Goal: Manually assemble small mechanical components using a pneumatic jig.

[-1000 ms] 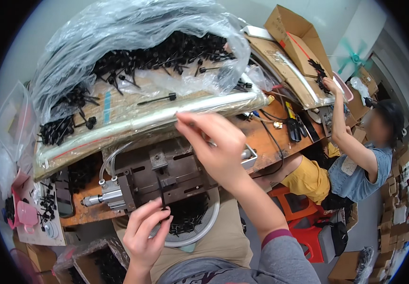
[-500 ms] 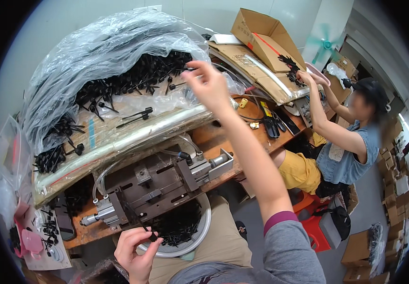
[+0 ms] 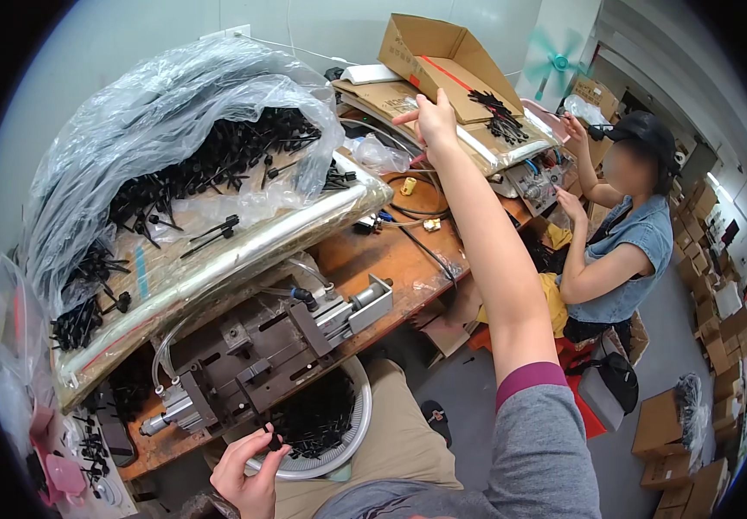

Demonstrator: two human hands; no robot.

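My left hand (image 3: 248, 474) is low in view beside the round white basket (image 3: 361, 413), thumb and fingers pinched on a small black plastic piece (image 3: 275, 441). My right arm stretches far forward; my right hand (image 3: 436, 128) is raised in front of the cardboard box (image 3: 464, 50), fingers apart, nothing visible in them. The basket sits at my lap, full of thin black pieces (image 3: 313, 419). Above it, on the table edge, is a metal fixture (image 3: 256, 368) with air cylinders and hoses. Beyond lies a heap of black stemmed pieces (image 3: 209, 160) under clear plastic sheeting (image 3: 157, 95).
A co-worker (image 3: 615, 242) in a dark cap sits at the right, hands at a small machine (image 3: 539, 186). A bundle of black pieces (image 3: 501, 119) lies by the box. Cables and yellow connectors (image 3: 408, 185) lie on the wooden table. A pink container (image 3: 65, 474) is at lower left.
My right hand has moved from over the black heap rightward to the cardboard box. My left hand stays near the basket. The co-worker's hands have left the black bundle.
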